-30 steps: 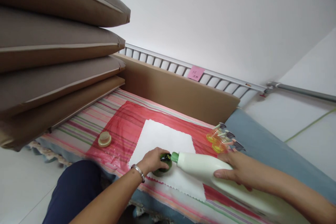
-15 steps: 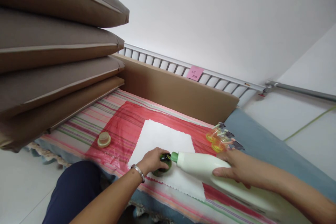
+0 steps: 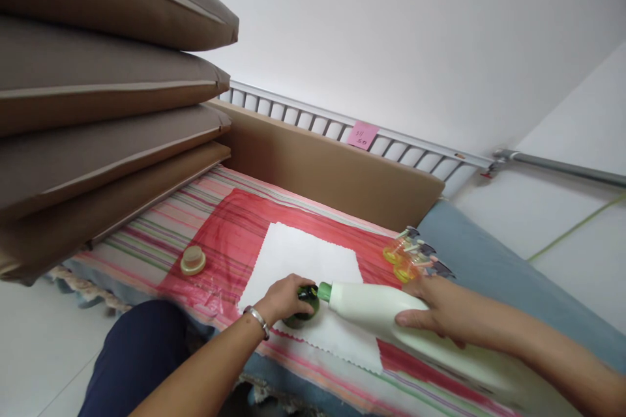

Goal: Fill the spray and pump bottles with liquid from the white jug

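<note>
My left hand (image 3: 288, 298) is closed around the neck of a small dark green glass bottle (image 3: 299, 319), which stands on a white cloth with zigzag edges (image 3: 313, 254). My right hand (image 3: 435, 313) grips a large pale green plastic bottle (image 3: 372, 305), tipped almost level. Its green spout (image 3: 325, 291) points left and meets the mouth of the small bottle; whether liquid is flowing I cannot tell. On the left lies a round cream-coloured cap (image 3: 193, 260). Just beyond my right hand are several small yellow-based items (image 3: 408, 260) with dark tops, partly hidden by it.
A thin red sheet (image 3: 235, 221) lies under the cloth, over a striped cover (image 3: 156, 221). Brown cushions (image 3: 122, 65) are stacked at the left. A brown padded board (image 3: 323, 156) leans against a white radiator (image 3: 293, 116) bearing a pink note (image 3: 362, 135). Blue fabric (image 3: 513, 280) lies right.
Both hands and both bottles keep nearly the same position. The whole view has shifted very slightly.
</note>
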Available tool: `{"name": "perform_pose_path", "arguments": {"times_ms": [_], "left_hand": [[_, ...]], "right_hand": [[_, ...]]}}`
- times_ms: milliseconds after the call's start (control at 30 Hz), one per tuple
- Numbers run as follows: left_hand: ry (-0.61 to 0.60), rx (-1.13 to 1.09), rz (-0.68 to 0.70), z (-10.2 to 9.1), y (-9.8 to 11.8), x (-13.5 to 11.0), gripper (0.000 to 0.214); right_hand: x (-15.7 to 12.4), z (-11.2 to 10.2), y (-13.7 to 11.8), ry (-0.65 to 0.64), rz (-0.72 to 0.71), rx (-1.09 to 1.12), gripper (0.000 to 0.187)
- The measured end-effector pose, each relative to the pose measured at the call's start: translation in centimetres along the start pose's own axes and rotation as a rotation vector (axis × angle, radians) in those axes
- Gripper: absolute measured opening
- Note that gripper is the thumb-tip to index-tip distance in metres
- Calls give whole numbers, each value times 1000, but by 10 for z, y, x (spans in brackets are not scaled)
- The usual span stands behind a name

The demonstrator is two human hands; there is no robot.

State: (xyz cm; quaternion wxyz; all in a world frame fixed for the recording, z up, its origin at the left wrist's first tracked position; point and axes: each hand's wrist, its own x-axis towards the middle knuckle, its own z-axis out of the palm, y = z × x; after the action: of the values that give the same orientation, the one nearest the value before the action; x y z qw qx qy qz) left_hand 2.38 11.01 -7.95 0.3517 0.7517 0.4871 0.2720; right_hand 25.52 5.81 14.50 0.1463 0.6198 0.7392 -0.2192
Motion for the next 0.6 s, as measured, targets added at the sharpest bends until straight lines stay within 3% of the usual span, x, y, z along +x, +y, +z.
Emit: {"name": "perform_pose_path", "arguments": {"times_ms": [600], "left_hand": [[-5, 25, -1, -1, 3, 0, 61]], "right_hand": [[1, -4, 1, -35, -41, 42, 27]]}}
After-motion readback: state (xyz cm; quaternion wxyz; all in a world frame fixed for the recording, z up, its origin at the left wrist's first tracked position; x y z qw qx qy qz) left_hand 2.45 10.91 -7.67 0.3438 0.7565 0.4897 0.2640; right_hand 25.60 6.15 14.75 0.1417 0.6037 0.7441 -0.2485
